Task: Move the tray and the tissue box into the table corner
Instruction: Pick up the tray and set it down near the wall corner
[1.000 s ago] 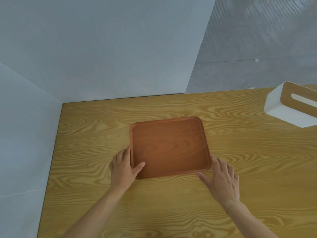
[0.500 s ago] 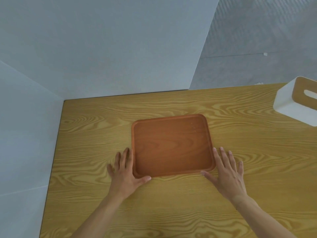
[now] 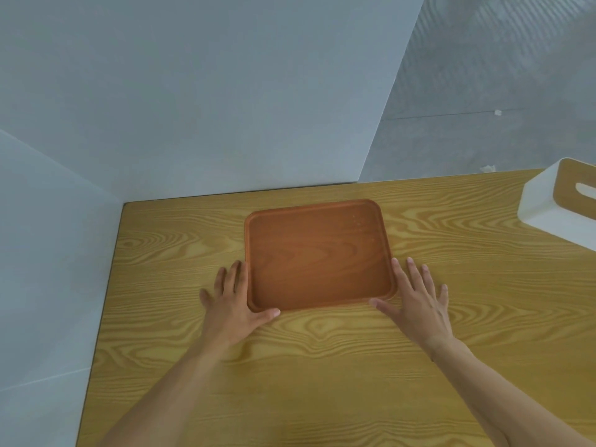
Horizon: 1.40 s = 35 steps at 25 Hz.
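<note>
I see the tray [image 3: 317, 256] flat on the table [image 3: 322, 366], near the far edge but apart from the left corner. My left hand [image 3: 233, 304] and right hand [image 3: 416, 301] lie flat, fingers spread, against its 2 near corners, gripping nothing. The box [image 3: 554, 206] sits far right.

No text, label, brand, number or sign can be read anywhere in view: not on the tray [image 3: 317, 256], the tissue box [image 3: 561, 201], or the tabletop [image 3: 322, 382].
</note>
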Motion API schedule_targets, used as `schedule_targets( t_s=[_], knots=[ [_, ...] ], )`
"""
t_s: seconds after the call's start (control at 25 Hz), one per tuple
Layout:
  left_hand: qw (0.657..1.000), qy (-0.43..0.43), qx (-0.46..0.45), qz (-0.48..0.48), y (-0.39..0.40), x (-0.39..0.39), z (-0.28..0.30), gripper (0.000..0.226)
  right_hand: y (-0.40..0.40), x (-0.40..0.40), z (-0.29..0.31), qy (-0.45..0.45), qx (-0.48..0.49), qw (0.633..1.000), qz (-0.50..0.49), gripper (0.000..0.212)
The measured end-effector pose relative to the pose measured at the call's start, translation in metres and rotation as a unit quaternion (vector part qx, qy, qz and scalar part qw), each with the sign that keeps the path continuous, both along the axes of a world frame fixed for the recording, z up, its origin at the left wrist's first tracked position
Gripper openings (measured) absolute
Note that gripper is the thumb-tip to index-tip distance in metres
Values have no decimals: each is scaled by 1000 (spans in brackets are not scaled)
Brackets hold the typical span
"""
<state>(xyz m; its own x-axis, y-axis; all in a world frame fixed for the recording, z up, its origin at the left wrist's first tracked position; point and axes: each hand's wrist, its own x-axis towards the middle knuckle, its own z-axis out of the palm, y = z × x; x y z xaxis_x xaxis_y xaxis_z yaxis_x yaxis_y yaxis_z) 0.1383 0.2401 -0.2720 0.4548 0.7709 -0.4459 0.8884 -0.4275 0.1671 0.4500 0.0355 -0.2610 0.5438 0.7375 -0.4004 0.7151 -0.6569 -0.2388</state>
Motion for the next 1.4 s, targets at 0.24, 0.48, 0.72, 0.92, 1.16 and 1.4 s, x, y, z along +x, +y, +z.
schedule_targets(
  t_s=[0.24,0.48,0.72,0.92,1.16,1.4],
  knots=[
    [1000,13,-8,-2,37,14,4,133,32,8,1,2,-3,1000,-10,100],
    [1000,-4,-16,3,62,19,5,135,56,10,2,1,1,1000,-19,101],
    [1000,8,-17,-9,64,21,3,131,60,11,0,4,1,1000,-28,102],
    [1000,4,-21,-6,63,20,5,131,64,11,3,13,-9,999,-37,101],
    [999,20,-30,-1,72,26,24,120,71,12,23,22,-55,998,-23,92],
    [995,-43,-79,-33,88,32,72,54,59,-1,68,-63,-19,997,41,49]
  ],
)
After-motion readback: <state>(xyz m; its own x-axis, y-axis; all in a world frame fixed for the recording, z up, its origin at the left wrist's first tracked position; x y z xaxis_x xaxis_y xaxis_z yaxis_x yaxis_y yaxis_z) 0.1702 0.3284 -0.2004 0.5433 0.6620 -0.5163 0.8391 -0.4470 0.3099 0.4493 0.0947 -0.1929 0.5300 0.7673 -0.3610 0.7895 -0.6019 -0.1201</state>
